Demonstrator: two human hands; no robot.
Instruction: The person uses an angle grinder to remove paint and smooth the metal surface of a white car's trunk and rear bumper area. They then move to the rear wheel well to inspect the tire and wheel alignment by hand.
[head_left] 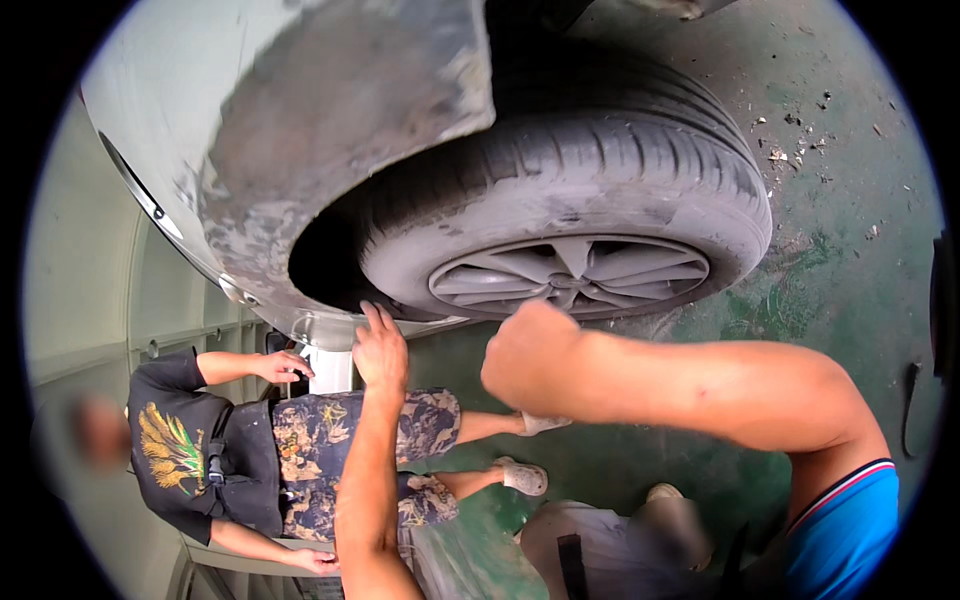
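My left hand [381,352] reaches up to the lower edge of the wheel arch, its fingers stretched out and fingertips at the dark gap beside the tyre. Nothing shows in it. My right hand [531,358] is closed in a fist in front of the lower rim of the wheel; its fingers are turned away, so what they hold, if anything, is hidden. The car wheel [566,280] has a dusty black tyre [610,195] and grey spokes. Above and left of it, the silver body panel [165,100] carries a large, dull grey sanded patch [325,105] around the arch.
At the left a person [215,450] in a dark shirt and patterned shorts stands close to the car and my left forearm. Debris [785,155] lies on the green floor [830,300] beyond the tyre. A dark strip [910,408] lies at the far right.
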